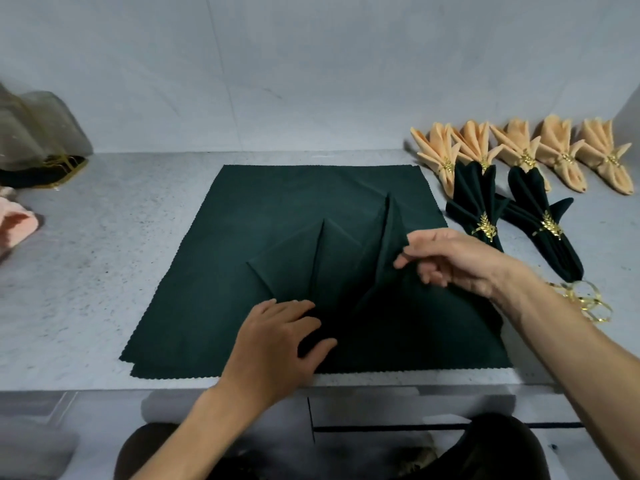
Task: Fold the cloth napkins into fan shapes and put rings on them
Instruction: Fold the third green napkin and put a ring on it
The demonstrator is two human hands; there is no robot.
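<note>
A dark green napkin (311, 265) is being pleated into pointed folds on top of a flat stack of dark green napkins (214, 271) in the middle of the table. My left hand (277, 344) presses down on the near end of the pleats, fingers spread. My right hand (457, 261) pinches a raised fold at the right side. Loose gold rings (588, 299) lie on the table just right of my right wrist.
Two finished dark green fans (481, 206) with gold leaf rings lie at the right. Behind them runs a row of several peach fans (523, 150). At the far left are a sheer bag (38, 133) and peach cloth (17, 226). The table edge (104, 386) runs near me.
</note>
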